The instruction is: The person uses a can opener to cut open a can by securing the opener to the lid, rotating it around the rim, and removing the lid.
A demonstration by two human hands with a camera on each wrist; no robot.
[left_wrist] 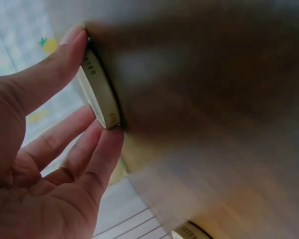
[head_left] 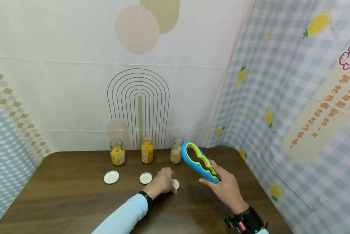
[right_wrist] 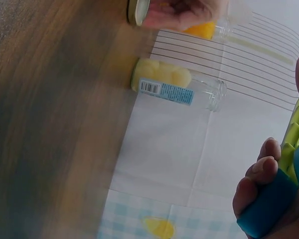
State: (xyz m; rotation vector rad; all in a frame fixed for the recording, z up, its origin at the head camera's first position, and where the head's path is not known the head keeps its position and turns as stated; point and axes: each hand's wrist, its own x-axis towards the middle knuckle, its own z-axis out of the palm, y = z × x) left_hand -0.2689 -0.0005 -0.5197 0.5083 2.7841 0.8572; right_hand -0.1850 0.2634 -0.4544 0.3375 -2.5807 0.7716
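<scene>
My left hand (head_left: 162,182) pinches a white jar lid (head_left: 176,184) by its rim, low over the table. In the left wrist view the thumb and fingertips sit on opposite edges of this lid (left_wrist: 105,99). My right hand (head_left: 228,188) grips a blue and green jar opener (head_left: 191,163) with a scalloped inner edge, held up off the table. Behind them stands a lidless glass jar of pale fruit (head_left: 175,155), its barcode label (right_wrist: 165,91) facing the right wrist camera.
Farther left, two more lidless jars stand at the table's back: one of orange fruit (head_left: 147,152) and one of yellow fruit (head_left: 117,156). In front of these lie a white lid (head_left: 145,178) and another lid (head_left: 111,177). A patterned cloth (head_left: 75,107) hangs behind the wooden table (head_left: 60,195).
</scene>
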